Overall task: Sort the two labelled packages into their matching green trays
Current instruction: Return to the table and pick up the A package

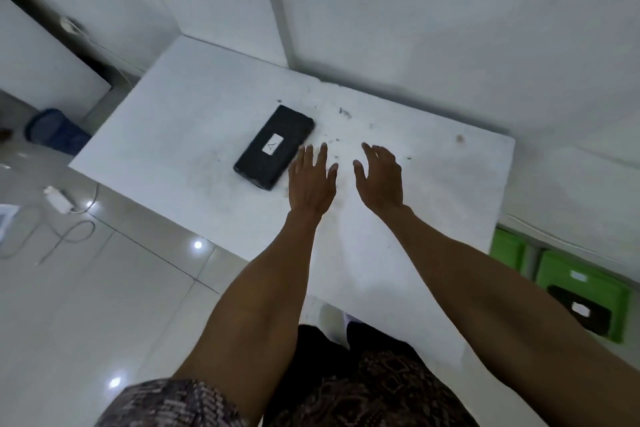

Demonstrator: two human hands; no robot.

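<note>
I counted two black packages and two green trays. One package (274,148), its white label marked A, lay flat on the white table (180,107). The second package (580,310), also white-labelled, sat inside the nearer green tray (585,282) on the floor at the table's right; the other green tray (507,250) showed only partly beside it. My left hand (311,180) was empty with fingers spread, just beside the table package's right edge. My right hand (379,177) hung empty too, fingers loosely splayed, apart from both packages.
</note>
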